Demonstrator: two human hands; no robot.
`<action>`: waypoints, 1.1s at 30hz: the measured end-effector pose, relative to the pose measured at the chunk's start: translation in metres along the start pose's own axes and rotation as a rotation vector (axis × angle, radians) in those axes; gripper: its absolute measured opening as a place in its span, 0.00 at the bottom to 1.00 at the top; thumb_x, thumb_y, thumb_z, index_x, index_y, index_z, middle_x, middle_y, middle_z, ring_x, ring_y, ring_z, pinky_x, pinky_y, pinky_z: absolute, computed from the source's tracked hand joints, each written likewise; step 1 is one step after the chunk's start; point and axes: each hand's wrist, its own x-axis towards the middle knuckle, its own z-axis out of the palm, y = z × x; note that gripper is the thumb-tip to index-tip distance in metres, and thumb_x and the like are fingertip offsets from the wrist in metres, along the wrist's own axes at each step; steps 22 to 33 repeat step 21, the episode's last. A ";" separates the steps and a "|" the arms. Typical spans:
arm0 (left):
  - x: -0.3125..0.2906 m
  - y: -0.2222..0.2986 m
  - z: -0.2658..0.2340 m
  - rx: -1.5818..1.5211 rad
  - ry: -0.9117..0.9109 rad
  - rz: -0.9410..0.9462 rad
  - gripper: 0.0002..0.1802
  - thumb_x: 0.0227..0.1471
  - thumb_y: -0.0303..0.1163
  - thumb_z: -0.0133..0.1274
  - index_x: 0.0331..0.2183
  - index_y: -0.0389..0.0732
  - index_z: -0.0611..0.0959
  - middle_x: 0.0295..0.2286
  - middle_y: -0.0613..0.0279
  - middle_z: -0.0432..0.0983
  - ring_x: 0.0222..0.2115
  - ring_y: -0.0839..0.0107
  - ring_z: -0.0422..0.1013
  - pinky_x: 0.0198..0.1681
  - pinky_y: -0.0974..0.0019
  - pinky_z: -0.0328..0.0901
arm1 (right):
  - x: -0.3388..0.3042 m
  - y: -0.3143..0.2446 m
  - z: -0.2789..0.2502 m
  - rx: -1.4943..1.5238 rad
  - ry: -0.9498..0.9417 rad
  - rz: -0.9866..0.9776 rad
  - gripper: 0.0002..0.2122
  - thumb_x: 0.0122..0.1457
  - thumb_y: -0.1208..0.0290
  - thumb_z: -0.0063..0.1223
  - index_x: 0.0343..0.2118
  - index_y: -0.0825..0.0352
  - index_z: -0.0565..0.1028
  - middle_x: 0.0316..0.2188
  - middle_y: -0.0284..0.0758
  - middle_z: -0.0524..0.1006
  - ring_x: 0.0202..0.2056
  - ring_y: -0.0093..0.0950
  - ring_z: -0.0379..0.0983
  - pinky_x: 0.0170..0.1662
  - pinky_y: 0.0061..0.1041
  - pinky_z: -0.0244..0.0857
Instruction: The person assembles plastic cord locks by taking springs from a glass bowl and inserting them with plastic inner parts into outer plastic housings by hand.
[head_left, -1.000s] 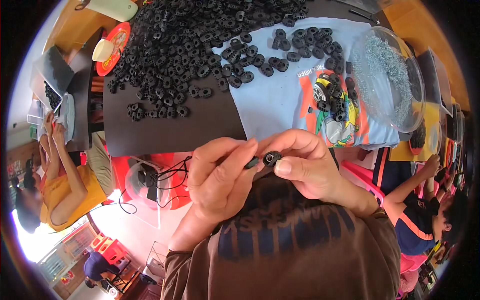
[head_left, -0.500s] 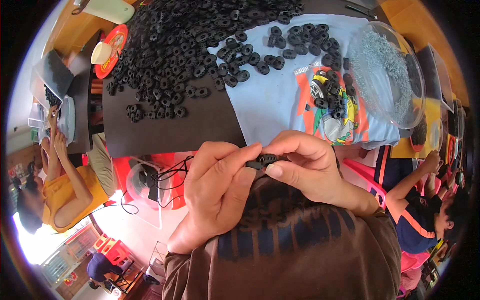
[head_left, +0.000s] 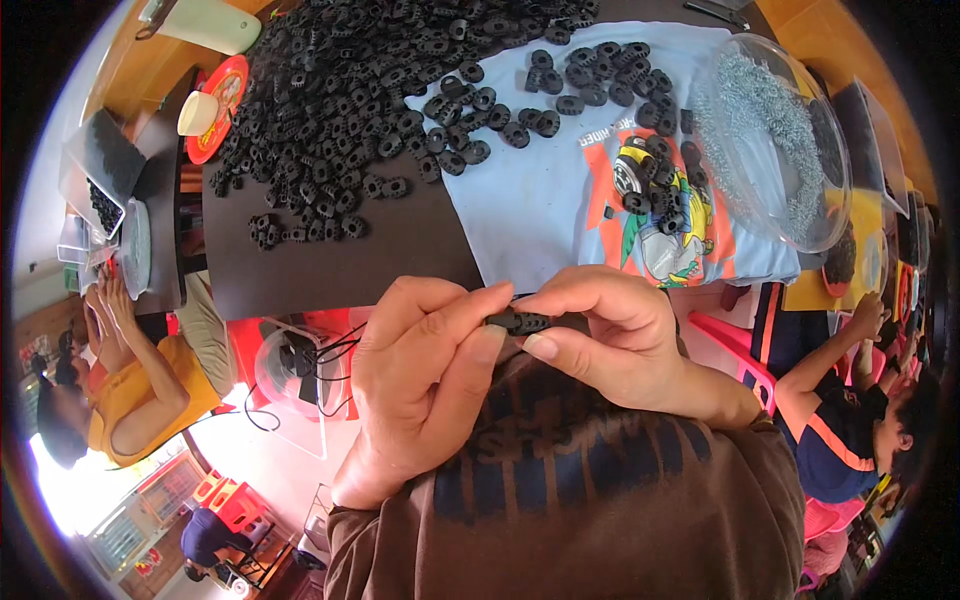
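Just in front of my chest, a small black ribbed cord lock (head_left: pixel 520 322) is pinched between my two hands. My left hand (head_left: pixel 420 370) grips its left end with thumb and fingertips. On the other end, the thumb and forefinger of my right hand (head_left: pixel 605 325) are closed. Fingertips cover parts of the piece. Beyond my hands, a big heap of black cord locks (head_left: pixel 330 110) covers the dark table (head_left: pixel 330 275). More of them lie loose on a light blue cloth (head_left: pixel 530 200) with a printed picture.
A clear round tub (head_left: pixel 845 180) of small silvery springs rests on the cloth's right side. At the far left are a red plate (head_left: pixel 212 140) with a cream cup (head_left: pixel 198 114) and a pale jug (head_left: pixel 215 25). People sit on both sides; black cables hang below the table.
The cord lock has turned between my fingers, its ribbed side now lying more level. My hands have stayed close together. The view has shifted slightly.
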 end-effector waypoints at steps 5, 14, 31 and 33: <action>0.000 0.001 0.001 -0.174 0.032 -0.104 0.13 0.44 0.19 0.55 0.37 0.35 0.81 0.30 0.58 0.73 0.26 0.74 0.69 0.27 0.75 0.63 | 0.001 -0.001 0.000 0.019 0.005 -0.004 0.11 0.52 0.85 0.53 0.40 0.74 0.72 0.35 0.39 0.75 0.37 0.24 0.72 0.41 0.21 0.65; 0.006 0.001 -0.005 -0.135 0.003 0.019 0.12 0.42 0.18 0.56 0.34 0.37 0.82 0.27 0.59 0.74 0.25 0.71 0.71 0.26 0.74 0.63 | 0.002 0.002 0.005 0.010 0.093 -0.067 0.09 0.52 0.79 0.56 0.37 0.70 0.75 0.30 0.34 0.76 0.32 0.20 0.73 0.33 0.18 0.65; 0.007 0.011 -0.011 0.038 -0.076 0.062 0.11 0.43 0.20 0.56 0.33 0.38 0.82 0.27 0.58 0.75 0.25 0.68 0.72 0.25 0.72 0.65 | -0.003 0.001 0.002 -0.106 0.051 -0.119 0.09 0.52 0.78 0.56 0.38 0.69 0.75 0.30 0.34 0.76 0.30 0.25 0.74 0.33 0.18 0.66; 0.007 0.011 -0.011 0.038 -0.076 0.062 0.11 0.43 0.20 0.56 0.33 0.38 0.82 0.27 0.58 0.75 0.25 0.68 0.72 0.25 0.72 0.65 | -0.003 0.001 0.002 -0.106 0.051 -0.119 0.09 0.52 0.78 0.56 0.38 0.69 0.75 0.30 0.34 0.76 0.30 0.25 0.74 0.33 0.18 0.66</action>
